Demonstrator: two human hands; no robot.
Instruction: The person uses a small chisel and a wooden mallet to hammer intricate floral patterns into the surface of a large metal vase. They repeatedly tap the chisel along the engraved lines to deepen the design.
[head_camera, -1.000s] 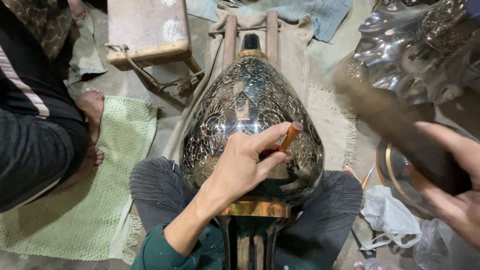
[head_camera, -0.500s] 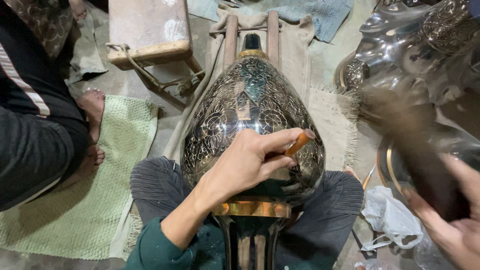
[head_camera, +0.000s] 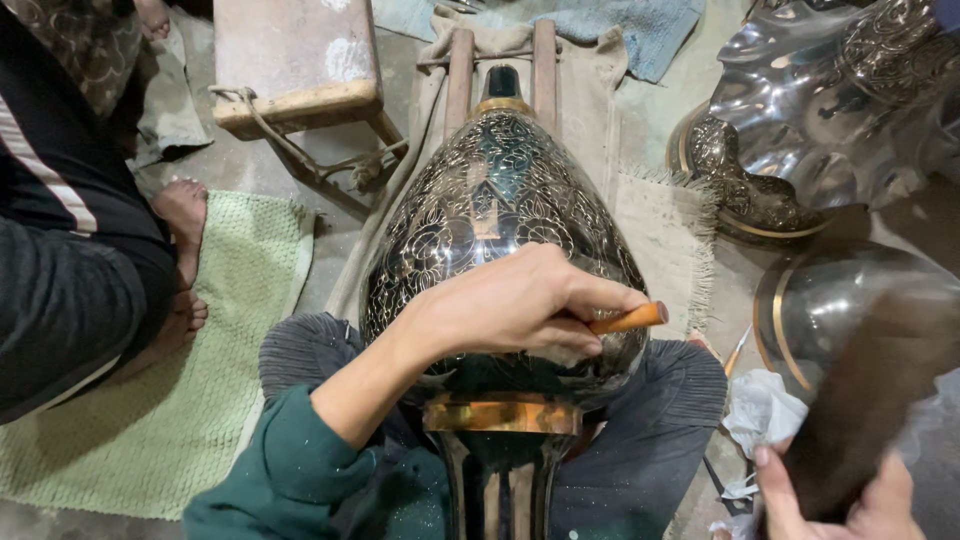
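Looked down, through the head view, on a large engraved metal vase (head_camera: 500, 200) laid on its side along the lap, neck pointing away between two wooden rails (head_camera: 458, 70) and copper band (head_camera: 500, 412) nearest the body. Found the left hand (head_camera: 510, 305) resting on the widest part of the belly, fingers pressed together and curled, pinching an orange-handled tool (head_camera: 628, 319) whose handle stuck out to the right; could not make out the tip, hidden under the fingers. Found the right hand (head_camera: 850, 500) low in the corner, well apart from the vase, wrapped round the lower end of a dark blurred object (head_camera: 870, 400); could not tell what kind of object through the blur. Noted, off to the left, another person's dark sleeve (head_camera: 70, 300) and bare foot (head_camera: 185, 215) by a green mat (head_camera: 230, 380), a wooden stool (head_camera: 295, 60) above, and to the right some shiny metal pieces (head_camera: 830, 90), a round metal bowl (head_camera: 850, 290) and crumpled white paper (head_camera: 760, 410). Judged the work best done with the heel of the left hand kept planted on the curved wall, the tool held at a steady angle against the pattern, the vase braced by both knees against rolling, and the pinch kept firm but not cramped, lest the tip skate across the polished surface.
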